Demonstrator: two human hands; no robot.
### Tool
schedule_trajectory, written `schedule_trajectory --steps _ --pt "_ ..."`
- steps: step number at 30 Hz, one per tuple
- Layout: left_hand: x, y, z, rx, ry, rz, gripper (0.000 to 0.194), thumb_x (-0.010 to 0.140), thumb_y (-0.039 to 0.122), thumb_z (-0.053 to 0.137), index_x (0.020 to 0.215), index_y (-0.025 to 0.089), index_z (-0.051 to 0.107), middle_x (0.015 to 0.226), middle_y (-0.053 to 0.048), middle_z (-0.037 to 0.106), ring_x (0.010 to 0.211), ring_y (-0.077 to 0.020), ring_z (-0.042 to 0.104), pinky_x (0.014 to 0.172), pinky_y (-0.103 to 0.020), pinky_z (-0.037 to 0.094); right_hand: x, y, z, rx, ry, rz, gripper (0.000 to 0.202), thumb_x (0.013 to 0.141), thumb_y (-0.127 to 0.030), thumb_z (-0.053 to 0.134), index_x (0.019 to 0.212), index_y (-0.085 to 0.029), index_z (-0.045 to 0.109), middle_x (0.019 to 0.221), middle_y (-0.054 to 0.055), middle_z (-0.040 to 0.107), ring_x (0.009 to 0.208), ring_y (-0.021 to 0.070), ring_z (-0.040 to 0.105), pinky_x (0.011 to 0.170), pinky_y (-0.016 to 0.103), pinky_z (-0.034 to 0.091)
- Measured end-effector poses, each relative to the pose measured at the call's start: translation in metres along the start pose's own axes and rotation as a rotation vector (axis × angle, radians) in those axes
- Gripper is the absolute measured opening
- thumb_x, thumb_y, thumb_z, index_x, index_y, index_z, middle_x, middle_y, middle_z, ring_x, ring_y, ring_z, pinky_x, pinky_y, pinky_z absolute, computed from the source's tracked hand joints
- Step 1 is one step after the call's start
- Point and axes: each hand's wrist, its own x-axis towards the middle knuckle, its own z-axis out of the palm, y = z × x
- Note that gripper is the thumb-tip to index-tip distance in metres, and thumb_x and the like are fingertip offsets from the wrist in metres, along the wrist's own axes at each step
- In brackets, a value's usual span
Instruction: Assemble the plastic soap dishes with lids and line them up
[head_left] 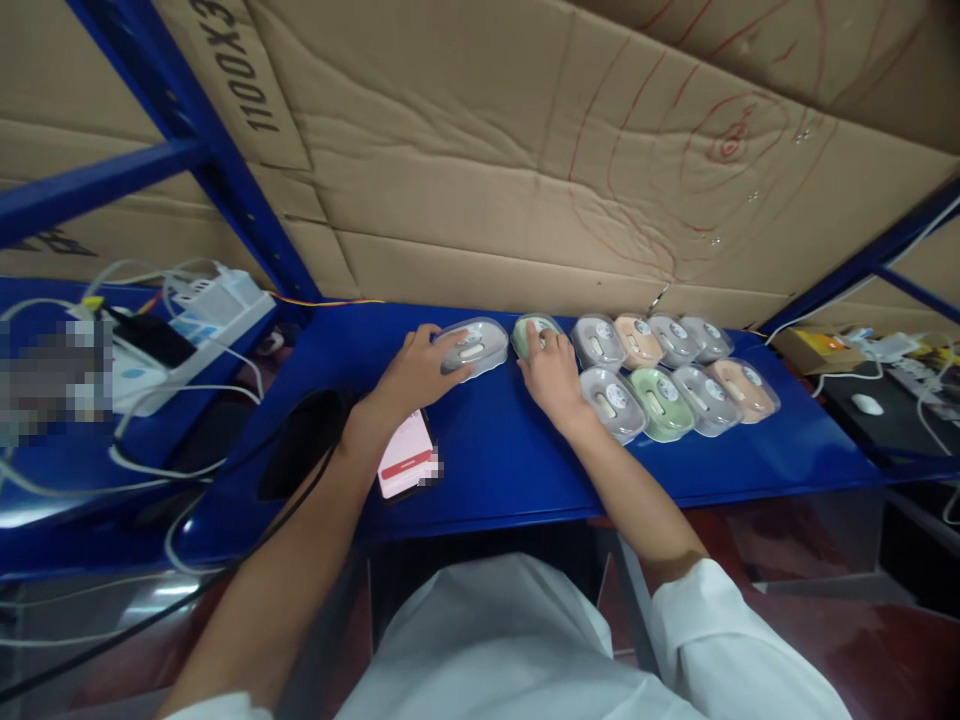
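My left hand [416, 365] is wrapped around the left end of a grey oval box with a clear lid [480, 345], thumb on the near side and fingers on the far side. The box rests flat on the blue table. My right hand [551, 370] lies over a green clear-lidded box [529, 330], its fingers curled on the top and near side. Just right of that hand stand two rows of similar boxes, among them a grey one [600, 340], a peach one [636, 340] and a green one [660, 402].
A phone with a lit screen [405, 460] lies below my left wrist on the blue table [487, 460]. Power strips and white cables [217, 300] crowd the left side. Cardboard [450, 150] lines the back, between blue posts [247, 190]. A black cable [300, 495] crosses my left forearm.
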Motion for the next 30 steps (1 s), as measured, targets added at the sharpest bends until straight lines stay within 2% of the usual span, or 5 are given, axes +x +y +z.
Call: schedule_trajectory --steps 6,13,17,23,30 --pt "0.000 0.001 -0.003 0.030 -0.021 -0.015 0.062 0.097 0.051 0.065 0.155 0.031 0.058 0.144 -0.015 0.052 0.132 -0.0381 0.053 0.117 -0.056 0.044 -0.010 0.003 -0.028 -0.021 -0.030 -0.034 0.062 0.108 -0.043 0.051 0.161 -0.013 0.046 0.151 0.027 0.058 0.139 0.0450 0.051 0.116 0.068 0.038" --pt "-0.003 0.006 -0.011 0.040 -0.057 -0.034 0.059 0.094 0.054 0.067 0.147 0.029 0.063 0.135 -0.015 0.057 0.121 -0.0399 0.061 0.106 -0.058 0.051 -0.110 0.072 -0.066 -0.167 0.051 -0.127 0.046 0.108 -0.045 0.050 0.151 -0.031 0.061 0.162 0.012 0.054 0.156 0.0401 0.041 0.127 0.072 0.019" --pt "-0.005 0.024 -0.009 0.017 -0.028 -0.079 0.057 0.094 0.055 0.068 0.140 0.021 0.066 0.154 -0.019 0.044 0.131 -0.0432 0.057 0.108 -0.057 0.051 -0.137 0.096 -0.052 -0.191 0.114 -0.028 0.046 0.109 -0.045 0.048 0.149 -0.027 0.062 0.154 0.015 0.062 0.145 0.0378 0.054 0.119 0.063 0.037" --pt "-0.007 0.043 -0.006 -0.056 -0.069 0.002 0.049 0.099 0.050 0.065 0.139 0.022 0.069 0.143 -0.015 0.057 0.130 -0.0366 0.060 0.112 -0.051 0.052 -0.114 0.072 -0.044 -0.223 0.159 -0.004 0.064 0.108 -0.049 0.047 0.161 -0.014 0.047 0.161 0.027 0.051 0.146 0.0474 0.048 0.115 0.072 0.035" --pt "-0.021 0.058 -0.013 -0.100 -0.137 0.226 0.041 0.096 0.045 0.073 0.133 0.029 0.072 0.128 -0.007 0.064 0.122 -0.0291 0.066 0.110 -0.043 0.054 -0.043 0.045 -0.056 -0.181 -0.239 -0.188 0.054 0.102 -0.018 0.046 0.155 -0.018 0.057 0.158 0.019 0.057 0.138 0.0405 0.060 0.112 0.061 0.044"
